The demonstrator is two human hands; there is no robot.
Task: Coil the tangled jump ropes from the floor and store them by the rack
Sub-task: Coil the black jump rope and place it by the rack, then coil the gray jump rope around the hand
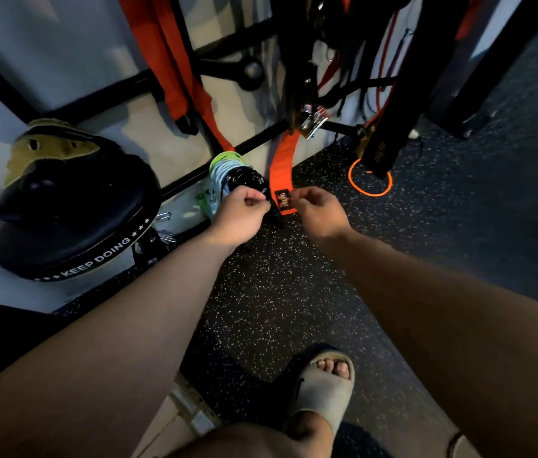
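So the jump ropes (239,176) are a tight, glossy bundle of black, pale blue and green loops, on the floor (294,292) against the wall by the rack (390,94). Looks like the left hand (244,214) pinches the black end. The right hand (319,209) is curled just beside the orange strap (281,166), can't tell if it grips anything.

White letters reading "KEEP DOING", with small stars on either side, run round the rim of the black pad (72,226) at 9 o'clock. At 12, between my left hand (241,214) and right hand (319,211), the orange strap (282,160) has a black tag (283,199) whose print is too small to read. The sandal (320,391) at 6 bears a swoosh mark.
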